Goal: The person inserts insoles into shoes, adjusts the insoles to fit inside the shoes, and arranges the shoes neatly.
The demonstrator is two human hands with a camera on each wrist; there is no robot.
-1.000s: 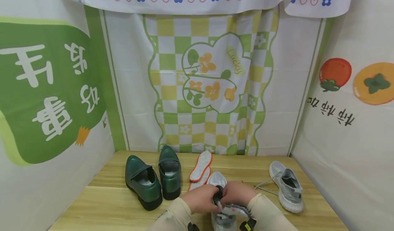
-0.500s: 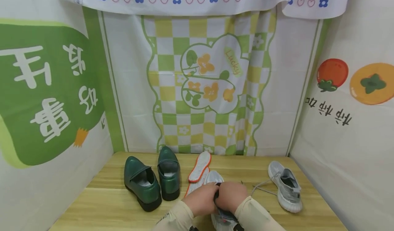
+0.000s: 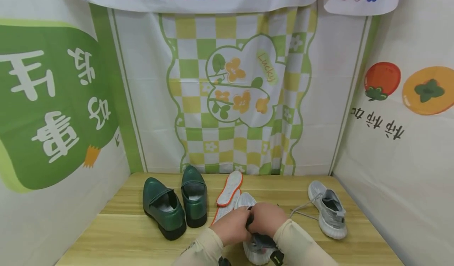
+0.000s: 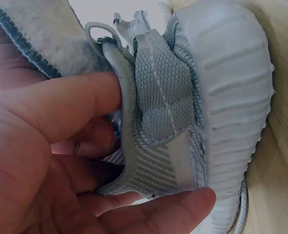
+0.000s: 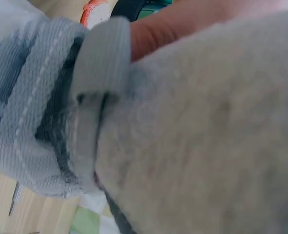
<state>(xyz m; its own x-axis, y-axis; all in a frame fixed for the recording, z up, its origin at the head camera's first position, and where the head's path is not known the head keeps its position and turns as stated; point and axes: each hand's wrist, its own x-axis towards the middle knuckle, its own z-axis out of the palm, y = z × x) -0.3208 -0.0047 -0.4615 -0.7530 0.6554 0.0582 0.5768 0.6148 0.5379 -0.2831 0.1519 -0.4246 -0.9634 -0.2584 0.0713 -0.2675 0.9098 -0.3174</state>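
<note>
A grey lace-up sneaker (image 3: pixel 256 255) stands at the front middle of the tabletop, its opening mostly hidden under both hands in the head view. My left hand (image 3: pixel 232 226) grips its collar, with fingers inside the opening and others along the outer side, as the left wrist view shows. Curled over the same opening, my right hand (image 3: pixel 268 219) holds a fleecy pale insole (image 5: pixel 207 122) with a dark edge. The insole (image 4: pixel 61 36) slants out of the shoe beside the collar; its inner end is hidden. In the right wrist view the sneaker's heel tab (image 5: pixel 102 58) lies against the fleece.
Two dark green loafers (image 3: pixel 164 209) stand at left on the wooden tabletop (image 3: pixel 113 238). Two orange-edged grey insoles (image 3: pixel 229 189) overlap just behind the left hand. Another grey sneaker (image 3: pixel 330 211) stands at right, its lace trailing left. Printed cloth (image 3: pixel 241 140) hangs behind.
The right hand has turned over and moved in against the left, knuckles up. The insole's light end, visible over the shoe's heel earlier, has tipped and shows darker. The head view has shifted slightly.
</note>
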